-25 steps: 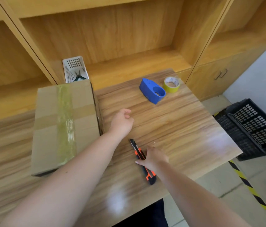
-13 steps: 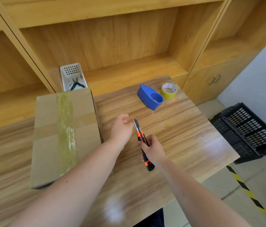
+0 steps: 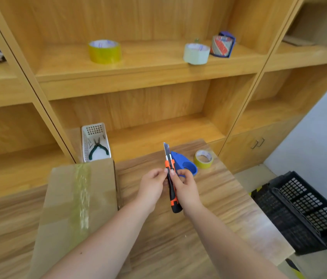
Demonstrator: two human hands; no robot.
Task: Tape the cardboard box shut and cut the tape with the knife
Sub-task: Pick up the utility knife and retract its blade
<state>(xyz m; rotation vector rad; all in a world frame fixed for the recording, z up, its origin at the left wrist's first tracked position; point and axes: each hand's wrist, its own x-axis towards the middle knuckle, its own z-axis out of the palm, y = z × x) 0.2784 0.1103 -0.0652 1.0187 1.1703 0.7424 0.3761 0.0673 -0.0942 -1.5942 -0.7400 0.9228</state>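
Observation:
A closed cardboard box (image 3: 62,208) lies on the left of the wooden table (image 3: 229,214), with a strip of clear yellowish tape (image 3: 81,198) running down its top. My right hand (image 3: 184,188) grips the orange-and-black utility knife (image 3: 171,178) upright above the table, blade out and pointing up. My left hand (image 3: 152,187) pinches the knife's orange part from the left. Behind the knife sit a blue tape dispenser (image 3: 184,164) and a small yellow tape roll (image 3: 203,159).
A white basket (image 3: 95,141) with green pliers stands behind the box. The upper shelf holds a yellow tape roll (image 3: 104,51), a pale roll (image 3: 196,53) and a blue dispenser with patterned tape (image 3: 222,46). A black crate (image 3: 307,210) sits on the floor at the right.
My right hand picked the knife up off the table and raised it upright. My left hand came over and took hold of it. The view tilted up, showing the upper shelf.

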